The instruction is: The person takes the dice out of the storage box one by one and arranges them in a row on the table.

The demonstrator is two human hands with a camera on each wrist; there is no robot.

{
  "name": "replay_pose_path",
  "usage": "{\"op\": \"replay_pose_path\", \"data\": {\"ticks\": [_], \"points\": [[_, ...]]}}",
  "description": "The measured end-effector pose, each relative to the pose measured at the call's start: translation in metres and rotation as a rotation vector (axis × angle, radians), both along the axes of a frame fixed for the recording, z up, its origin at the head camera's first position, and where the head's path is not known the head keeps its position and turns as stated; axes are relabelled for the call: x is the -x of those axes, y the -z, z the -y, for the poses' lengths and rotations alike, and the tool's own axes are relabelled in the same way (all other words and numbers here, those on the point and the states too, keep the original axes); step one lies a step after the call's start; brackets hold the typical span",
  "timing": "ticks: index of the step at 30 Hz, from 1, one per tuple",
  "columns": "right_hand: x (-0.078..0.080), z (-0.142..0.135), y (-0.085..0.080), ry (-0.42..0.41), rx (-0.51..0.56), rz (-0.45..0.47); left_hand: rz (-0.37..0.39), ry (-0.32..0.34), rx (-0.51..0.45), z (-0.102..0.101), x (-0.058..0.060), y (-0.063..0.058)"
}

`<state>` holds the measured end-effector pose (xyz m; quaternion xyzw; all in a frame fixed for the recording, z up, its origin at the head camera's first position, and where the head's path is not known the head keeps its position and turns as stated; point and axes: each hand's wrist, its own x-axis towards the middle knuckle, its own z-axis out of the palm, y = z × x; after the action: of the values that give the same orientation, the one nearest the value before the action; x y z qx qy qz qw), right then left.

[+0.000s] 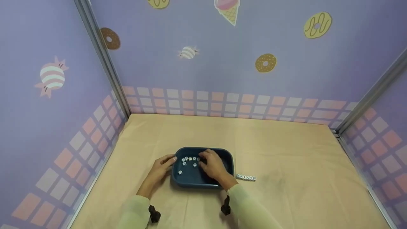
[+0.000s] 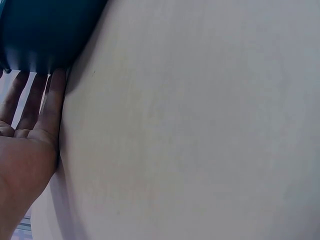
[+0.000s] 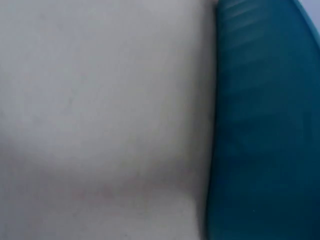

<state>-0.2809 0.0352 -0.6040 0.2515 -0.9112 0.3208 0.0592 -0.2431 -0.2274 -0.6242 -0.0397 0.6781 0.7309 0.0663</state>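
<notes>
A dark blue tray (image 1: 195, 185) with rounded corners stands on the cloth-covered table. Several small white dice (image 1: 190, 158) lie inside it, mostly towards the left and back. My left hand (image 1: 161, 166) holds the tray's left side, thumb at the rim; in the left wrist view its other fingers (image 2: 56, 97) reach against the outer wall. Inside the tray, my right hand (image 1: 212, 163) pinches a die (image 1: 198, 159) between thumb and forefinger. The right wrist view shows only the tray's outer wall (image 3: 265, 125) and cloth; the right hand is out of that view.
A short row of white dice (image 1: 245, 177) lies on the cloth just right of the tray. Pale cloth (image 1: 286, 152) covers the table. Purple walls (image 1: 222, 70) with sweets printed on them enclose the back and both sides.
</notes>
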Motion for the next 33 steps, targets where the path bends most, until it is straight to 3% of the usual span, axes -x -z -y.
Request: {"op": "replay_pose_path", "data": {"ticks": [9, 21, 26, 33], "points": [[-0.002, 0.002, 0.001, -0.049, -0.15, -0.048, 0.004, -0.016, 0.026, 0.001, 0.001, 0.0], [-0.001, -0.004, 0.0, -0.006, -0.17, -0.044, -0.009, 0.002, 0.026, -0.004, 0.001, -0.003], [0.0, -0.011, -0.008, -0.036, -0.078, 0.022, -0.013, 0.025, 0.006, -0.005, 0.004, -0.003], [-0.005, -0.043, -0.046, -0.231, 0.115, 0.238, 0.012, -0.007, 0.016, -0.002, 0.001, -0.001]]}}
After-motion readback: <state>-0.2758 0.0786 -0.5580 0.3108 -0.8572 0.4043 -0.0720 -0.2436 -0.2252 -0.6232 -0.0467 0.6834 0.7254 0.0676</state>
